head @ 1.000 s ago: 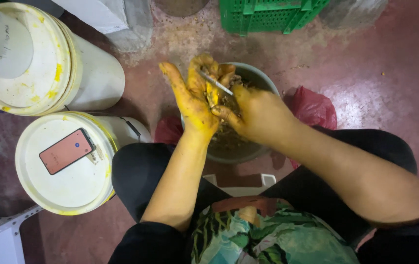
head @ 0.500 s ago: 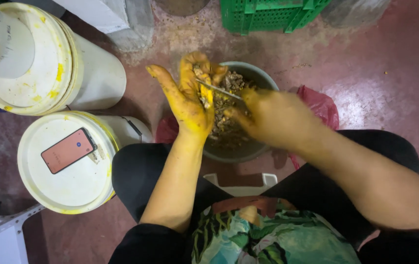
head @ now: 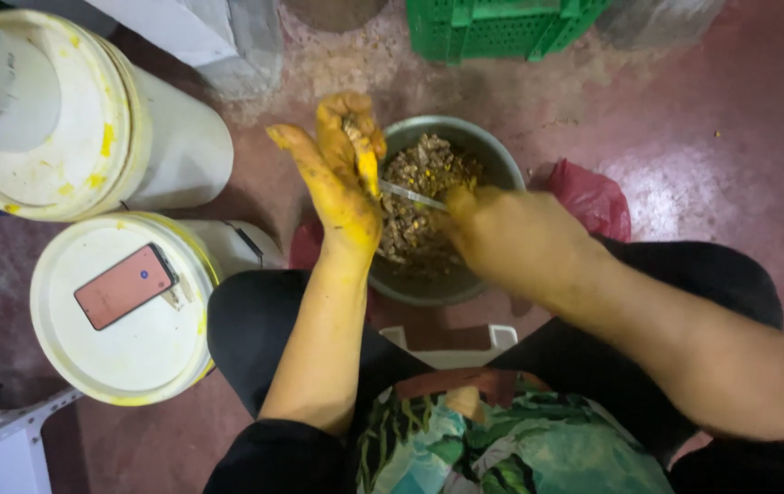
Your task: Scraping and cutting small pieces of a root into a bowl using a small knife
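The left hand (head: 341, 178), stained bright yellow from fingertips to wrist, is raised over the near left rim of a metal bowl (head: 492, 165). Its fingers curl around a small knobbly root (head: 355, 137), also yellow-smeared, held in a loose grip with the thumb stretched away to the left. The root's long axis runs roughly up and down in the view, from the fingertips toward the palm; it looks lumpy, with brownish skin showing through the yellow.

The right hand (head: 515, 242) is closed around the handle of a thin knife (head: 413, 195), and the hand is blurred. The blade is slim and pale metal; its long axis lies nearly level, tilted slightly upward to the left, with the tip pointing at the root in the left hand and touching or just beside it; I cannot tell which.

Below both hands, the bowl holds a heap of brown and tan peelings (head: 424, 197). It stands on a reddish floor (head: 712, 137) between the person's knees. A red plastic bag (head: 593, 197) lies just right of it. To the left stand two white buckets, the nearer bucket lid (head: 127, 357) bearing a phone with a pink back (head: 125, 286). A green crate (head: 492, 27) sits beyond the bowl
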